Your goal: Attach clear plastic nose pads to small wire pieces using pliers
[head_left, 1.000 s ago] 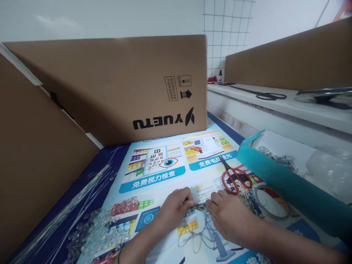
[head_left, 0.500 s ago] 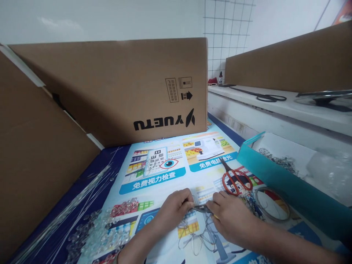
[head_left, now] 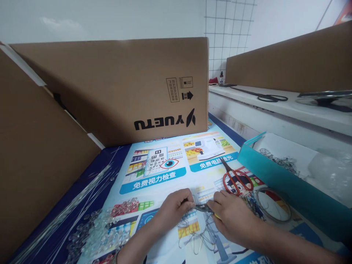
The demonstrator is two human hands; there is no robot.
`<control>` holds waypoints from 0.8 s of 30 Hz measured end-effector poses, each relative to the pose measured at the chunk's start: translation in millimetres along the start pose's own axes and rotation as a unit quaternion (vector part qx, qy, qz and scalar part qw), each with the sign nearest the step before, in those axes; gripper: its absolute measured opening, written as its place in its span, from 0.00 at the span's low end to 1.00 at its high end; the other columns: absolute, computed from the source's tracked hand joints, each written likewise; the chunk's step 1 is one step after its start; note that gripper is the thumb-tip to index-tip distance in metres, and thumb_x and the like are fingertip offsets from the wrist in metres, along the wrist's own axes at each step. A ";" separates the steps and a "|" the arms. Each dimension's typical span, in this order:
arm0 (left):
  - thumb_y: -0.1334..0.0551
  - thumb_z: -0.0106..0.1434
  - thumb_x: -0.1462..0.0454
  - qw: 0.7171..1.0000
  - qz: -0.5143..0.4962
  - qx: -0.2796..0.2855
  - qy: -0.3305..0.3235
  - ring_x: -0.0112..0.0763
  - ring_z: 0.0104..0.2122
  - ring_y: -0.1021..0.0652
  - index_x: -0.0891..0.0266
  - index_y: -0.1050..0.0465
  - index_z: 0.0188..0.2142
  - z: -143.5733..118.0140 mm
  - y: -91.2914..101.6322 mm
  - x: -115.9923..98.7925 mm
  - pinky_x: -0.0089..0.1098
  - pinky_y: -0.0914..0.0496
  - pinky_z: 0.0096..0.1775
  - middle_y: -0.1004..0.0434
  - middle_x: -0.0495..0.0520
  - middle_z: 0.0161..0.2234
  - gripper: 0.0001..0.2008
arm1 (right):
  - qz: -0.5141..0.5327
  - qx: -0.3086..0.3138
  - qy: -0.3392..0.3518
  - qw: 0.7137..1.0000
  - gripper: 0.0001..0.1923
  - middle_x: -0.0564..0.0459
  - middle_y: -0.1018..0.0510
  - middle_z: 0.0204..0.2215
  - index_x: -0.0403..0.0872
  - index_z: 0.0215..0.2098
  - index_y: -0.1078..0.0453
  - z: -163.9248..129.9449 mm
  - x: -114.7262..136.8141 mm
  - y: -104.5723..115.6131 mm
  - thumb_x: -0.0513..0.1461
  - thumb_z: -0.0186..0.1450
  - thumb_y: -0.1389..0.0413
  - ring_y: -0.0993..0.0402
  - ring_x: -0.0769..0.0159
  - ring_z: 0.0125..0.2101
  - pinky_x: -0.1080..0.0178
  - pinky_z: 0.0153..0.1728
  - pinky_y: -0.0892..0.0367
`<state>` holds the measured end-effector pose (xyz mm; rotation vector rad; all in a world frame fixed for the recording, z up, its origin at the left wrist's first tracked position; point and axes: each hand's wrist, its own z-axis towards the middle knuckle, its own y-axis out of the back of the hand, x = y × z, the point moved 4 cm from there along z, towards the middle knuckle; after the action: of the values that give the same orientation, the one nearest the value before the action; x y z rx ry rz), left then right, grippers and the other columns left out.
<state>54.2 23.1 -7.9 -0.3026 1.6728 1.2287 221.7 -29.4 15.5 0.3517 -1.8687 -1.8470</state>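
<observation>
My right hand (head_left: 233, 216) is closed around small pliers (head_left: 202, 208), with a bit of yellow handle showing at the palm. Their dark metal jaws point left and meet the fingertips of my left hand (head_left: 177, 207). Thumb and forefinger of that left hand are pinched on a thin metal wire, whose end is mostly hidden by the fingers and jaws. Below and between both hands lies a loose tangle of bent wire pieces (head_left: 202, 238) on the printed poster sheet. Red-handled scissors (head_left: 238, 181) rest just beyond my right hand.
Clear beads (head_left: 101, 231) lie in a heap at left, near long straight wires (head_left: 82, 198). A wire coil (head_left: 273, 205) sits right of my right hand, beside a teal box (head_left: 288, 190) holding small wire pieces. A cardboard box (head_left: 115, 91) stands behind.
Both hands keep almost the same position. My right hand has turned slightly, so more of the yellow handle shows.
</observation>
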 end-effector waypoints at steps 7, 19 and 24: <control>0.45 0.59 0.66 1.000 0.006 0.001 0.003 0.24 0.24 0.36 0.62 0.35 0.26 -1.0 -0.1 -1.9 0.23 0.43 0.27 0.36 0.45 0.22 0.06 | -0.021 0.007 0.017 1.000 0.10 0.49 0.30 0.34 0.47 0.39 0.33 0.9 3.4 2.8 0.37 0.61 0.53 0.37 0.60 0.35 0.60 0.33 0.44; 0.45 0.59 0.67 0.998 0.061 -0.001 -0.004 0.25 0.25 0.34 0.62 0.36 0.25 -0.7 0.5 -6.1 0.24 0.42 0.28 0.33 0.45 0.23 0.07 | -0.051 0.010 0.040 0.998 0.08 0.47 0.30 0.32 0.44 0.36 0.32 3.2 5.2 -3.7 0.35 0.61 0.52 0.37 0.62 0.33 0.63 0.29 0.45; 0.45 0.59 0.67 0.998 0.059 0.004 -0.001 0.26 0.26 0.34 0.62 0.36 0.26 -0.7 0.7 -8.1 0.24 0.42 0.28 0.33 0.46 0.23 0.06 | -0.044 0.012 0.032 0.998 0.08 0.47 0.30 0.32 0.43 0.36 0.33 3.1 4.1 -4.0 0.35 0.61 0.52 0.37 0.62 0.34 0.63 0.30 0.45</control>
<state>57.1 20.1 -0.9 -0.1994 1.7129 1.3083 216.0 -28.9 12.4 0.5025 -1.8618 -1.8490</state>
